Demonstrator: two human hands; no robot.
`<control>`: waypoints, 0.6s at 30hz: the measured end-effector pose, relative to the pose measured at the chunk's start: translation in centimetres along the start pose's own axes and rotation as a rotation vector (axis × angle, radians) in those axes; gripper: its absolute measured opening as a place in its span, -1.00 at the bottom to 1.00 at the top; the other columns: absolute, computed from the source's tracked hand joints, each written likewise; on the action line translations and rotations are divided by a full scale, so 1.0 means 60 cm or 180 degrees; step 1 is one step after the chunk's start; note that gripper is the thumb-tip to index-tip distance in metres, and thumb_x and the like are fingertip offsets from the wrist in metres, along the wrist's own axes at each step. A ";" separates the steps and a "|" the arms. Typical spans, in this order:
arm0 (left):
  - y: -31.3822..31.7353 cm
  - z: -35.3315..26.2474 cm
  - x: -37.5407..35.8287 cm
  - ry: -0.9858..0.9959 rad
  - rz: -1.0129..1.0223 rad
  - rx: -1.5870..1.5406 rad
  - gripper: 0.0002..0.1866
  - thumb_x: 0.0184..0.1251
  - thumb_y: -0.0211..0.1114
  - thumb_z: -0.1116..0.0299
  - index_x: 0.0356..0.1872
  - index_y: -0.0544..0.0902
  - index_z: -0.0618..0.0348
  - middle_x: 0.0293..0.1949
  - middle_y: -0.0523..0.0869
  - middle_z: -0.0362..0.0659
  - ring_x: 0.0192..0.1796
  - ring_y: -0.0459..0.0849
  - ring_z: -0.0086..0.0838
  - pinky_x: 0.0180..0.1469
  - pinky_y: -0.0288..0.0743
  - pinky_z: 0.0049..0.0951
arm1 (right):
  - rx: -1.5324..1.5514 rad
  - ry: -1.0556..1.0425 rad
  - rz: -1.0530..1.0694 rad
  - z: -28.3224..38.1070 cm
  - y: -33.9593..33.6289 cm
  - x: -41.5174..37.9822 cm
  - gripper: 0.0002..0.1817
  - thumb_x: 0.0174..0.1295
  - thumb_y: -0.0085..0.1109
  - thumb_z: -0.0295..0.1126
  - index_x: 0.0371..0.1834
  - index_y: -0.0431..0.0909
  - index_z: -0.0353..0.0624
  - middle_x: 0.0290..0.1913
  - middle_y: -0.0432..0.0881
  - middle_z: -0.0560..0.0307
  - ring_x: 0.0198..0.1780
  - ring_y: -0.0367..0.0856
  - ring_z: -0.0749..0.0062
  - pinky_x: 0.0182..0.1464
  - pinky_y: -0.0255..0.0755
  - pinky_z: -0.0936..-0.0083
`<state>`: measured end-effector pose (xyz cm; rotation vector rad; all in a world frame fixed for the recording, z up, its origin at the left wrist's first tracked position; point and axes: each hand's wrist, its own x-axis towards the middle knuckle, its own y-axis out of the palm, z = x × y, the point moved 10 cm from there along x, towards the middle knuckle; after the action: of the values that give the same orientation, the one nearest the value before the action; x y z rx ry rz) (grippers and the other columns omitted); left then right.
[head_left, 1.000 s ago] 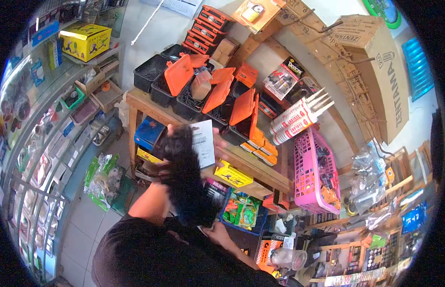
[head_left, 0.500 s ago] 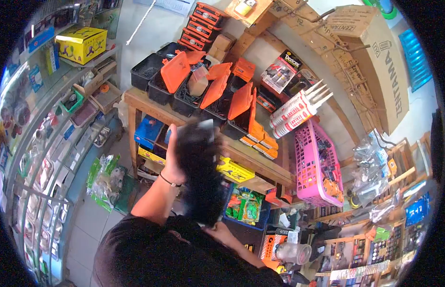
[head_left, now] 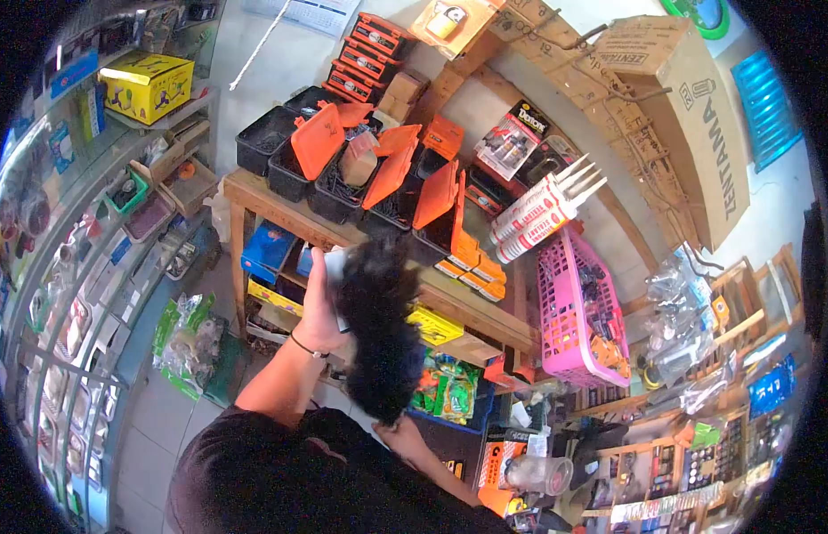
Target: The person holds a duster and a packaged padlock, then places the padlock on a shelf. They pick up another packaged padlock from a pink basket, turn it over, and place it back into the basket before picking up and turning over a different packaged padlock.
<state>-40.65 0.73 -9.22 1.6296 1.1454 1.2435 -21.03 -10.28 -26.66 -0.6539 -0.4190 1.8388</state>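
My left hand [head_left: 319,313] is raised at the centre, its thumb pointing up and pressed against a pale flat object [head_left: 335,264]. Most of that object is hidden behind a dark, fuzzy black mass [head_left: 378,334], which hangs just right of the hand and covers its other fingers. Lower down, my right hand [head_left: 401,436] is at the bottom end of the black mass; its fingers are too small and partly covered to read. Behind both stands a wooden table [head_left: 298,218] with black bins [head_left: 338,200] under raised orange lids [head_left: 318,141].
A pink basket [head_left: 556,307] and white sealant tubes [head_left: 531,221] stand at the table's right end. Glass shelving [head_left: 67,374] with a yellow box [head_left: 147,87] lines the left. A plastic-wrapped bundle [head_left: 187,343] lies low beside the table. A large carton [head_left: 698,142] is at upper right.
The view has shifted slightly, so the table and shelves appear a little further left. The pale flat object shows less of its top behind the black mass. My left hand keeps its hold.
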 end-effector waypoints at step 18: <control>0.051 0.038 -0.001 -0.0520 0.1425 -0.0552 0.01 -0.01 -0.31 -0.49 0.21 0.17 0.28 0.09 0.37 0.20 0.04 0.43 0.07 0.10 0.29 -0.01 | 0.0071 0.0259 0.0083 -0.032 -0.006 -0.014 -0.68 0.02 0.19 -0.22 -0.54 0.51 -0.33 -0.67 0.44 0.15 -0.58 0.39 0.53 -0.51 0.30 0.43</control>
<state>-37.85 -0.35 -6.90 1.8731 0.5695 1.4074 -19.33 -10.98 -27.75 -0.7193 -0.3372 1.8320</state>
